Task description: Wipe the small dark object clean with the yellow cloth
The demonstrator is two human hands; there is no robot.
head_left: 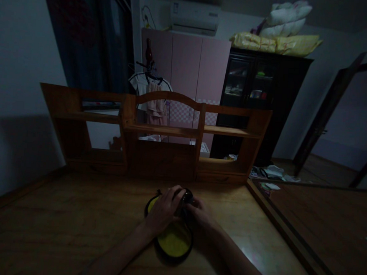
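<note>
A round case with a black rim and yellow lining (173,242) lies opened in two halves on the wooden desk (71,217). My left hand (163,210) is curled over the far half, fingers closed on a small dark round object (187,195). From the other side my right hand (201,213) grips the same dark object. The room is dim, so I cannot make out what the dark object is.
A wooden shelf hutch (158,131) stands along the desk's back edge. A second wooden surface (322,222) adjoins the desk on the right. Behind are a pink wardrobe (188,71), a dark glass cabinet (262,92) with bundles on top, and hanging clothes (153,97).
</note>
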